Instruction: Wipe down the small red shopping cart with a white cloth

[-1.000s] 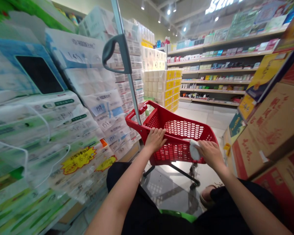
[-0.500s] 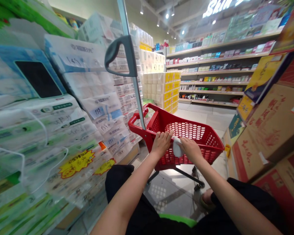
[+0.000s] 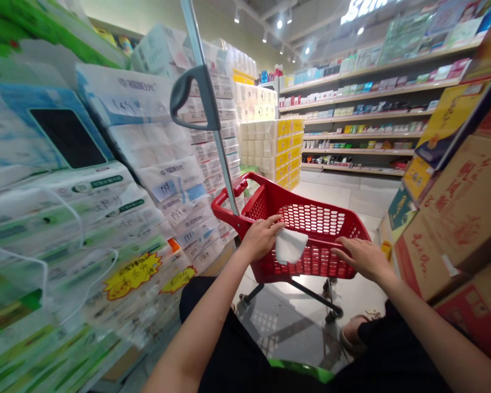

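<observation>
A small red shopping cart [image 3: 311, 218] with a perforated basket stands right in front of me. A white cloth [image 3: 291, 245] hangs over the near side of its rim. My left hand [image 3: 262, 236] grips the cloth's left end against the rim, fingers pointing over the edge. Farther along the same rim, to the right, my right hand [image 3: 362, 256] is open with its fingers apart, holding nothing. Whether its fingertips touch the red plastic I cannot tell. A metal pole with a grey loop handle [image 3: 208, 98] rises at the cart's left end.
Stacked tissue packs [image 3: 159, 164] line the left side, with a dark phone-like device [image 3: 67, 137] and white cables on them. Cardboard boxes [image 3: 454, 218] are piled at the right. Shelves of small goods [image 3: 352, 114] stand at the back. Wheels [image 3: 333, 314] show below the cart.
My right hand has let go of the cloth and moved right along the rim. The cloth now hangs spread out from my left hand, which has shifted slightly left.
</observation>
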Tool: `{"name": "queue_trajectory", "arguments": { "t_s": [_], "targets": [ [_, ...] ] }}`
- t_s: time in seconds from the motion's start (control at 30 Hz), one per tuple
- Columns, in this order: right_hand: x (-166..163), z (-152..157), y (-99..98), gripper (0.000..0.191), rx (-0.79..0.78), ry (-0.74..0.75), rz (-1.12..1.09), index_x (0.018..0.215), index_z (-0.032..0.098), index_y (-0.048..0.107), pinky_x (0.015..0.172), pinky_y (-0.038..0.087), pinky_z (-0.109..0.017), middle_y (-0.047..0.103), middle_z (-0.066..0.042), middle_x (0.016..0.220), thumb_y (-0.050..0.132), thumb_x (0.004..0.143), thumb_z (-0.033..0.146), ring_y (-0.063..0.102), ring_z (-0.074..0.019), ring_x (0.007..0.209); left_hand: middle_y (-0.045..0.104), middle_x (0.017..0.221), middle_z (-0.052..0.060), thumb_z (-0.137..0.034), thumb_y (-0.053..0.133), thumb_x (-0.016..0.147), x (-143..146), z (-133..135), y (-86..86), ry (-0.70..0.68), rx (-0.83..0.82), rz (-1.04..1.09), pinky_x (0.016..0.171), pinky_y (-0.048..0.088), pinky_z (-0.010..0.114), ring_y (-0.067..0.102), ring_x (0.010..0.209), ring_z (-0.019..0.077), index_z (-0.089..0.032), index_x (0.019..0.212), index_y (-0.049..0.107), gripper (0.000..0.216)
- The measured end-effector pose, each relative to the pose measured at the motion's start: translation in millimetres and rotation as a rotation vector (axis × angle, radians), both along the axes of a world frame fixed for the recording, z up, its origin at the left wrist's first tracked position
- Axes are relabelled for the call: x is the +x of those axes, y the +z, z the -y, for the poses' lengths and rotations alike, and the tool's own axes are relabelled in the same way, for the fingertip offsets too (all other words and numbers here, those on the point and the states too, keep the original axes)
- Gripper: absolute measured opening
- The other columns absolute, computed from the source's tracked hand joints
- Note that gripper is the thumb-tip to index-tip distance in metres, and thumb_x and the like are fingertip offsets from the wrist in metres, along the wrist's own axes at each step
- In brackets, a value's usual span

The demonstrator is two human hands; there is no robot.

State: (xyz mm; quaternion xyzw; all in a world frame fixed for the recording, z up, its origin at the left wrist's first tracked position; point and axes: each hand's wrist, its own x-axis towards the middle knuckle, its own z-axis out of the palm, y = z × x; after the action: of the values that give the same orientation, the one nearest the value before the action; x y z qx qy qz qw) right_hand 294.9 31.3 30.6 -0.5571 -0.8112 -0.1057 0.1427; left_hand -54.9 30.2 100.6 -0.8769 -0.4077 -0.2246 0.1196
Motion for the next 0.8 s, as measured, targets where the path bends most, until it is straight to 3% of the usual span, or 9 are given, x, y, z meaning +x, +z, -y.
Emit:
{"name": "queue_trajectory", "arguments": {
  "t_s": [0.1,0.2,0.33,0.4,0.5,0.63,0.7,0.8],
  "targets": [
    [11.1,3.9,-11.9,0.046,0.037,-0.091,0.014,0.086,0.023,0.055,0.056,0.029,-0.028,0.069,-0.004,0.079,0.031,0.093,0.062,0.063,-0.0211,0.073,0.043,0.144,0.005,-0.033,0.044,0.095,9.0,3.7,9.1,0.013,0.045,0.052,0.111,0.033,0.039,0.043,0.13,0.0219,-0.025,0.128,0.052,0.035],
    [3.2,6.3,-18.5,0.046,0.088,-0.158,-0.002,0.08,0.023,0.051,0.051,0.019,-0.028,0.065,-0.001,0.072,0.031,0.093,0.062,0.059,-0.017,0.062,0.049,0.138,0.007,-0.049,0.047,0.094,33.2,3.3,2.3,0.027,0.111,-0.017,0.116,0.026,0.042,0.042,0.13,0.0231,-0.023,0.128,0.051,0.044],
    [-9.1,6.3,-21.0,0.047,0.169,-0.136,-0.041,0.077,0.022,0.051,0.051,0.018,-0.027,0.063,-0.001,0.069,0.033,0.093,0.063,0.056,-0.0144,0.06,0.061,0.118,0.007,-0.041,0.043,0.097,47.3,-7.7,-21.1,0.041,0.118,-0.153,0.114,0.028,0.043,0.054,0.113,0.0208,-0.023,0.125,0.052,0.035],
    [-12.1,5.1,-21.7,0.048,0.187,-0.129,-0.046,0.076,0.022,0.051,0.051,0.018,-0.027,0.064,-0.001,0.07,0.033,0.093,0.063,0.055,-0.0141,0.06,0.062,0.112,0.006,-0.03,0.04,0.098,32.2,-15.4,-27.0,0.071,0.13,-0.216,0.113,0.03,0.042,0.056,0.109,0.0199,-0.023,0.122,0.053,0.028],
    [-14.6,2.1,-23.0,0.05,0.202,-0.131,-0.046,0.075,0.022,0.051,0.051,0.018,-0.026,0.064,-0.001,0.069,0.033,0.092,0.065,0.054,-0.0139,0.059,0.06,0.118,0.005,-0.017,0.037,0.096,-13.8,-24.6,-21.2,0.116,0.172,-0.255,0.117,0.025,0.043,0.053,0.115,0.0197,-0.024,0.125,0.051,0.033],
    [-19.4,-0.9,-25.9,0.052,0.218,-0.155,-0.052,0.074,0.021,0.052,0.051,0.017,-0.026,0.062,-0.001,0.066,0.033,0.092,0.066,0.053,-0.0139,0.057,0.051,0.136,0.005,-0.017,0.033,0.097,-74.3,-28.1,-4.4,0.199,0.226,-0.139,0.12,0.018,0.048,0.042,0.132,0.0226,-0.026,0.128,0.05,0.036],
    [-24.2,-0.4,-27.1,0.052,0.221,-0.167,-0.052,0.075,0.021,0.052,0.051,0.016,-0.027,0.061,-0.001,0.066,0.033,0.092,0.066,0.052,-0.0138,0.057,0.047,0.141,0.005,-0.02,0.033,0.097,-87.6,-27.9,-2.3,0.218,0.243,-0.063,0.12,0.019,0.049,0.037,0.137,0.0245,-0.027,0.127,0.051,0.035],
    [-34.1,3.6,-27.6,0.05,0.221,-0.17,-0.056,0.077,0.021,0.052,0.052,0.016,-0.027,0.061,-0.001,0.067,0.033,0.093,0.065,0.052,-0.0134,0.057,0.05,0.136,0.007,-0.024,0.035,0.098,-83.0,-27.5,-8.9,0.271,0.256,-0.018,0.12,0.019,0.05,0.035,0.138,0.0259,-0.025,0.125,0.053,0.033]
  ]
}}
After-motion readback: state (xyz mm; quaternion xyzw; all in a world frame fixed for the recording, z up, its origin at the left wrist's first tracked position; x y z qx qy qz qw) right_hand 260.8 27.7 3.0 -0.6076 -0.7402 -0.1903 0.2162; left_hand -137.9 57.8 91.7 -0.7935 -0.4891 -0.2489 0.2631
